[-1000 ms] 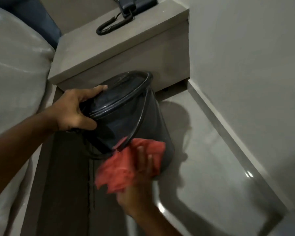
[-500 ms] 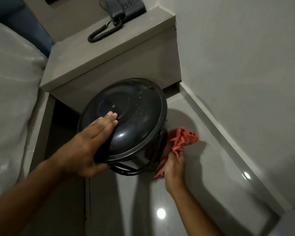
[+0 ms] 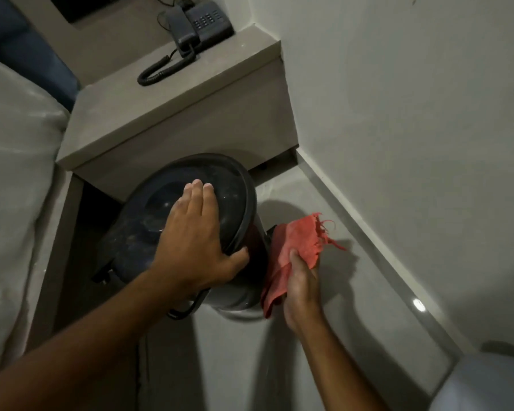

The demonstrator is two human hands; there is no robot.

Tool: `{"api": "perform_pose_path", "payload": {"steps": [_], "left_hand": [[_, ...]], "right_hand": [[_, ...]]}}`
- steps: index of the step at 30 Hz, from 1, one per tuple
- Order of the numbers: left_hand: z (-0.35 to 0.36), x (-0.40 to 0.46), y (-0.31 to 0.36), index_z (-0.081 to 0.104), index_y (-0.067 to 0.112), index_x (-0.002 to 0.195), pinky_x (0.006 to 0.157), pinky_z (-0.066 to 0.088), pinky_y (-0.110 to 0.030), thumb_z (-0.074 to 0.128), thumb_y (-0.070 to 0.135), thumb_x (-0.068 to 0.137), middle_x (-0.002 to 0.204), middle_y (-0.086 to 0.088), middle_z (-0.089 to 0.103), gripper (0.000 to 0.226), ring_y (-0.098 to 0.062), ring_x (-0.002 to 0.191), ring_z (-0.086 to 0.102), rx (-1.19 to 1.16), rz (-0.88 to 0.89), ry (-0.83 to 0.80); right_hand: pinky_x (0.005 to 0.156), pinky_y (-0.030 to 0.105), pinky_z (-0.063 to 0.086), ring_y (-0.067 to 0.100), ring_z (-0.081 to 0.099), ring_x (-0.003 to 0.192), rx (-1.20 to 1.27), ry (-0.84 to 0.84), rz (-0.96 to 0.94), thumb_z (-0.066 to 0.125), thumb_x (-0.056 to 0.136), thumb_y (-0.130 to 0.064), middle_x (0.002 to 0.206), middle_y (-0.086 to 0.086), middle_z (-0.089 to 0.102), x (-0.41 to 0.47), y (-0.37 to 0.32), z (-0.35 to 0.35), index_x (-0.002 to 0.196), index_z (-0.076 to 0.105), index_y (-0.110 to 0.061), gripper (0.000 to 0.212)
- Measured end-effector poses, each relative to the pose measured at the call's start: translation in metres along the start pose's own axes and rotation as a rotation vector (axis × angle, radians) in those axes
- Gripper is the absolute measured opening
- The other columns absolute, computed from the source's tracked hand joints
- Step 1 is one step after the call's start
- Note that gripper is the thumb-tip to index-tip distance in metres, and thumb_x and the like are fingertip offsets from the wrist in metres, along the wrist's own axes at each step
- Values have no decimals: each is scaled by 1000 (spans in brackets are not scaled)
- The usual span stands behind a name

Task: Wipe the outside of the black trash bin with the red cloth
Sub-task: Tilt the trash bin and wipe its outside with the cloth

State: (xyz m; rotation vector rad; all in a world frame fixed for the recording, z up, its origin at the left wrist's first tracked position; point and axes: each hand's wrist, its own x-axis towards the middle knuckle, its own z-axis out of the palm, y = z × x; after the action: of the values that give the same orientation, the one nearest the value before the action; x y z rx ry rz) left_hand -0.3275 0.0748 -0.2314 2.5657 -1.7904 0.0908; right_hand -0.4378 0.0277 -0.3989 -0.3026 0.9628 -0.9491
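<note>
The black trash bin stands on the grey floor in front of a bedside shelf, its round lid facing me. My left hand lies flat on the lid, fingers spread over the top and thumb hooked around the rim at the near right. My right hand grips the red cloth and presses it against the bin's right side wall. The cloth's frayed end sticks out to the right. The bin's lower left side is hidden by my left arm.
A grey bedside shelf sits just behind the bin, with a dark corded telephone on it. A white bed runs along the left. The wall and skirting close in on the right. A white object fills the lower right corner.
The bin went from tilted with its side showing to lid facing me. My left hand slid from the rim onto the lid. My right hand carried the cloth from the front around to the bin's right side.
</note>
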Motion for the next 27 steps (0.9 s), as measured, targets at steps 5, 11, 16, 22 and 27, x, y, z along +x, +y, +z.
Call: {"api": "perform_pose_path", "payload": {"steps": [5,11,16,22,27], "left_hand": [[-20,-32,-90,3,9,159,124,12,-42,69,62,63,170,-12,2,128,-26,156,6,76,477,-199],[-4,-53,-78,7,15,158,121,19,-50,75,57,60,168,-6,4,127,-20,155,2,-72,134,-74],[-6,-44,-99,23,18,156,114,31,-41,68,50,60,163,-6,28,110,-26,151,27,-203,213,29],[-18,-20,-191,44,26,148,99,50,-20,92,18,66,140,6,62,96,-12,125,62,-650,36,43],[-24,-25,-215,44,16,148,107,47,-40,83,28,60,141,-2,61,97,-23,128,60,-553,84,21]], "right_hand": [[104,41,50,27,65,118,57,-44,81,54,100,-14,130,12,67,3,-6,-3,140,54,-9,41],[98,33,54,21,72,107,56,-154,187,57,97,-8,117,9,76,-14,19,2,132,61,-3,36],[118,50,36,27,57,131,-110,-286,-66,53,101,-4,136,9,64,-42,28,24,131,61,-14,33],[120,64,-8,28,12,156,-1014,-693,-1199,71,80,-36,164,-16,25,-90,37,79,143,44,-39,68],[120,66,10,37,12,155,-1318,-578,-1125,61,82,-46,168,1,19,-63,69,30,157,26,-30,84]]}}
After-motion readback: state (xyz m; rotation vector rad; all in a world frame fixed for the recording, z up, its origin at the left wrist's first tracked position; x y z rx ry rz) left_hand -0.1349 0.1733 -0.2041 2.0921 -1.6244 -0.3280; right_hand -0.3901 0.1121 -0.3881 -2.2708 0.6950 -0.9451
